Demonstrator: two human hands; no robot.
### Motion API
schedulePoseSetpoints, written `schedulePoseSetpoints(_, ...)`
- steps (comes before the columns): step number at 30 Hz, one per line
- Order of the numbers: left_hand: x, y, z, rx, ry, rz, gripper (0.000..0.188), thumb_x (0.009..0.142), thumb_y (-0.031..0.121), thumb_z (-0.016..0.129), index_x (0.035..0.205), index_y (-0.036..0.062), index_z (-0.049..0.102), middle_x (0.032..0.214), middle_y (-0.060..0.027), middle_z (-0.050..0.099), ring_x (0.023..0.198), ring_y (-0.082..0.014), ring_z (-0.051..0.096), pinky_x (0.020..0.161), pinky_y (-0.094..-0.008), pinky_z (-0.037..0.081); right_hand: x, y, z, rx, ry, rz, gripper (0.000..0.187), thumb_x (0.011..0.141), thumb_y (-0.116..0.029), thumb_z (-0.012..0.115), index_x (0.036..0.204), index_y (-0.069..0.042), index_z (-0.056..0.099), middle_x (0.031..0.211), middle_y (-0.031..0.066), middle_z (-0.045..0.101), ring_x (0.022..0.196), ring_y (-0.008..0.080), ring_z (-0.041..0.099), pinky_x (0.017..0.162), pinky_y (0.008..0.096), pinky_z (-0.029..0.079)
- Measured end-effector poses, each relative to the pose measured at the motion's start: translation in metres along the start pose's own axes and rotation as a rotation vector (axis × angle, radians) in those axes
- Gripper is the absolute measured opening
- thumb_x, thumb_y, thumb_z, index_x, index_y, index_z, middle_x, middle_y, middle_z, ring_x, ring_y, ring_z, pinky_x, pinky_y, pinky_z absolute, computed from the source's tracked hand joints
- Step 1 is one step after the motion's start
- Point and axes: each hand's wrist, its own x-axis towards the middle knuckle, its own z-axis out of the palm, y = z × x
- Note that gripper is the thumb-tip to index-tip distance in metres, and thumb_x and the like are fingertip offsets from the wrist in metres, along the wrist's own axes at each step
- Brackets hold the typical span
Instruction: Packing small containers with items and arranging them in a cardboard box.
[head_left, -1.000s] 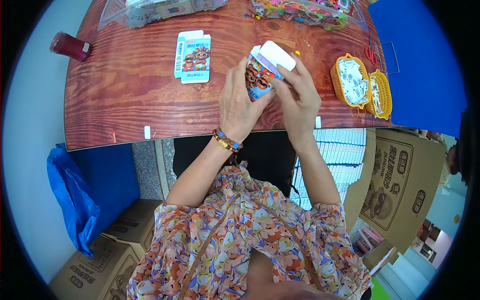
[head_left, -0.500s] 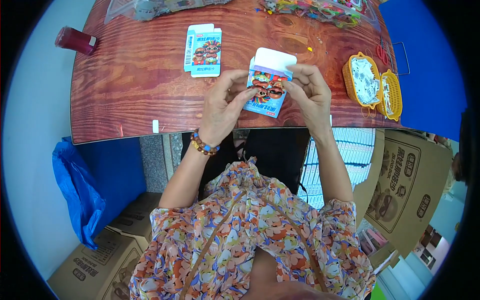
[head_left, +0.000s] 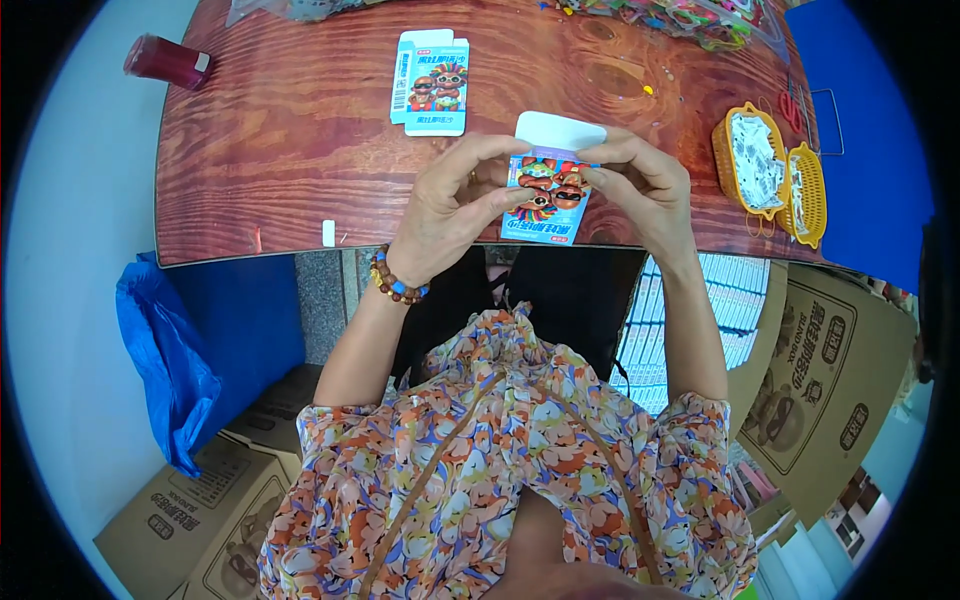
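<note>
Between my two hands is a small light-blue carton (head_left: 545, 222) with cartoon figures, its white end flap sticking up on the far side. My left hand (head_left: 455, 205) grips its left edge, thumb on the front panel and fingers curled behind. On the other side my right hand (head_left: 648, 190) pinches the upper right edge near the flap. The carton hovers close to the table's near edge. Farther off to the left, a second, matching carton (head_left: 437, 85) lies on the table with its flaps out. What is inside the held carton is hidden.
On the reddish wooden table (head_left: 290, 130) stand yellow baskets (head_left: 735, 190) of small white packets, with red scissors (head_left: 790, 110) behind. A dark red jar (head_left: 165, 62) lies at far left. Bags of colourful pieces (head_left: 690, 25) line the back. Cardboard boxes (head_left: 830, 370) flank me; stacked cartons (head_left: 735, 310) fill one.
The view has shifted, so the table's things sit slightly to the right and higher. Both hands still hold the carton, which is turned a little more upright.
</note>
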Motion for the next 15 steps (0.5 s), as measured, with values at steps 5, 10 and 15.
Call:
schedulePoseSetpoints(5,-0.003,-0.002,-0.001,0.185,0.03,0.013,0.035,0.086,-0.004,0.068,0.119,0.0022,0.058,0.104,-0.0071,0.062,0.095,-0.0145,0.068,0.08,-0.0275,0.058,0.005,-0.015,0.016,0.114,0.055,0.096,0.029,0.092,0.003,0.061,0.121,0.002,0.061,0.12,0.012,0.062,0.111,0.0174,0.06,0.095,0.0301,0.05)
schedulePoseSetpoints(10,-0.011,-0.003,0.006,0.156,0.083,-0.041,0.038,0.084,-0.003,0.07,0.121,0.0025,0.059,0.101,-0.0071,0.064,0.092,-0.0151,0.069,0.078,-0.0274,0.057,0.005,-0.008,0.009,0.038,-0.018,0.095,0.021,0.096,-0.006,0.059,0.115,0.002,0.062,0.114,0.011,0.065,0.106,0.0157,0.062,0.091,0.029,0.051)
schedulePoseSetpoints(15,-0.015,-0.012,0.004,0.161,0.095,0.0,0.041,0.083,0.0,0.072,0.122,0.0031,0.061,0.101,-0.0071,0.065,0.09,-0.0159,0.069,0.077,-0.0286,0.057,0.005,-0.015,0.012,0.129,0.013,0.25,0.016,0.095,-0.009,0.06,0.108,0.001,0.063,0.113,0.01,0.067,0.1,0.0131,0.064,0.084,0.0273,0.053)
